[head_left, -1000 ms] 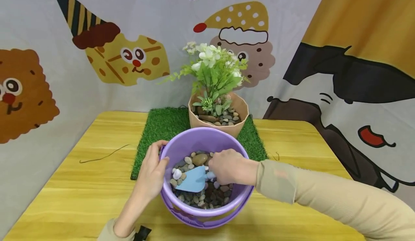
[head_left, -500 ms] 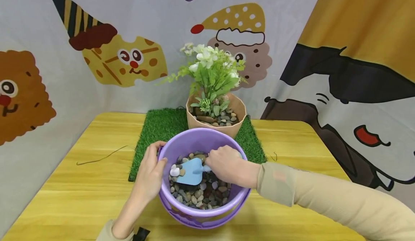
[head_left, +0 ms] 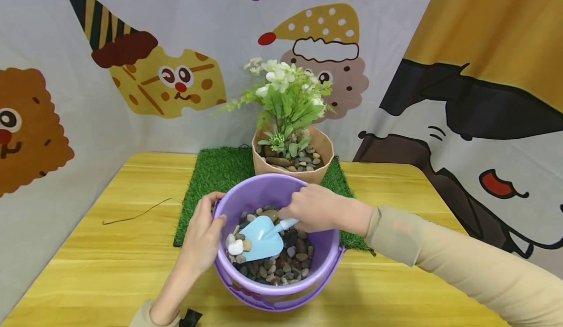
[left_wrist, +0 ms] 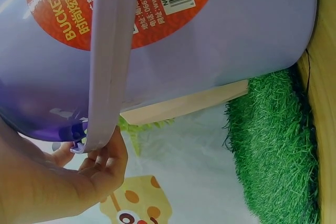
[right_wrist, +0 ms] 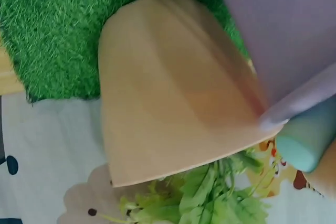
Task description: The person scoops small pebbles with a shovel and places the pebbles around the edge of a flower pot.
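Note:
A purple bucket [head_left: 281, 285] with pebbles [head_left: 277, 271] in its bottom stands on the table. My left hand [head_left: 202, 234] grips the bucket's left rim by the handle joint; the left wrist view shows its fingers [left_wrist: 107, 166] curled at the rim and the handle [left_wrist: 110, 61] hanging down. Inside the bucket, my right hand [head_left: 314, 208] holds a light blue shovel [head_left: 262, 241] by its handle. The shovel's blade points left among the stones, next to a white pebble [head_left: 235, 247]. In the right wrist view only the handle end [right_wrist: 299, 150] shows beside the rim.
Just behind the bucket, a peach planter [head_left: 325, 153] with white flowers [head_left: 281, 77] and stones stands on a green turf mat [head_left: 222, 170]. A thin dark wire [head_left: 136, 214] lies on the wooden table [head_left: 110, 258] at left. A cartoon cloth [head_left: 184, 14] hangs behind.
The right hand has risen toward the far right rim, and the shovel's handle now tilts up more. The blade stays in the stones at left. The left hand keeps its hold on the rim.

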`<state>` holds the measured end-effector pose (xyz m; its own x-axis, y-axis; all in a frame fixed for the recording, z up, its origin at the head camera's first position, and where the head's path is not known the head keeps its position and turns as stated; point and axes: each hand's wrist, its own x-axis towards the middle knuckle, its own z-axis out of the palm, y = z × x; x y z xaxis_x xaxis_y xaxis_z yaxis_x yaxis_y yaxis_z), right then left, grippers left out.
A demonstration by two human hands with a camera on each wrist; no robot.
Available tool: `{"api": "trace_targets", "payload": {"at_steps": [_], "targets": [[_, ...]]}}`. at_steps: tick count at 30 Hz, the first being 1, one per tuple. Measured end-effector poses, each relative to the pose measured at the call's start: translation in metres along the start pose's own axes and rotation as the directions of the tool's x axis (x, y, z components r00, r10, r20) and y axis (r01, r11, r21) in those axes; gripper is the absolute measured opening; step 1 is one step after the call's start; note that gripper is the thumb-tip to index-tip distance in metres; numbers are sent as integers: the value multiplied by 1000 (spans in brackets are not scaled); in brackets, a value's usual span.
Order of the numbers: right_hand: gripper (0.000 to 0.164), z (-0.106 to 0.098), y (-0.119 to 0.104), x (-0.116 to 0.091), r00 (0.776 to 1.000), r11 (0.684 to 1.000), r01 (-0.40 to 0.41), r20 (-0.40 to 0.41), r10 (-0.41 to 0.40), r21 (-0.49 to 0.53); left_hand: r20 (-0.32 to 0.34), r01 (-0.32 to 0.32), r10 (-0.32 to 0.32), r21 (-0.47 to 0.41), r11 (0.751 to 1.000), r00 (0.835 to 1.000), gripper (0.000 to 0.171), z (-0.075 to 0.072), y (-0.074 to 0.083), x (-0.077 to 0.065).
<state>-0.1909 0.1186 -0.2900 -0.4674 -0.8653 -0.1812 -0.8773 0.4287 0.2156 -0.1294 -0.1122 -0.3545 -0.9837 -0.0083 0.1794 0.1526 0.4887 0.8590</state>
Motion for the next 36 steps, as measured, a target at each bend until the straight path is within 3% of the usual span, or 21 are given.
{"api": "trace_targets", "payload": {"at_steps": [9, 17, 23, 32, 36], "targets": [[8, -7, 13, -8, 998, 998, 52, 23, -52, 19, 15, 15, -15, -22, 1000, 1000, 38, 2, -1, -1], [12, -22, 24, -27, 1000, 993, -11, -12, 13, 116, 14, 8, -8, -23, 1000, 1000, 38, 2, 0, -1], [16, -29, 35, -40, 994, 977, -98, -31, 106, 190, 15, 9, -8, -30, 1000, 1000, 38, 2, 0, -1], [12, -30, 48, -50, 983, 961, -162, -43, 176, 225, 18, 6, -5, -32, 999, 1000, 38, 0, 0, -1], [28, -29, 57, -54, 982, 958, -170, -39, 183, 229, 18, -3, 4, -40, 999, 1000, 38, 0, 1, -1]]}}
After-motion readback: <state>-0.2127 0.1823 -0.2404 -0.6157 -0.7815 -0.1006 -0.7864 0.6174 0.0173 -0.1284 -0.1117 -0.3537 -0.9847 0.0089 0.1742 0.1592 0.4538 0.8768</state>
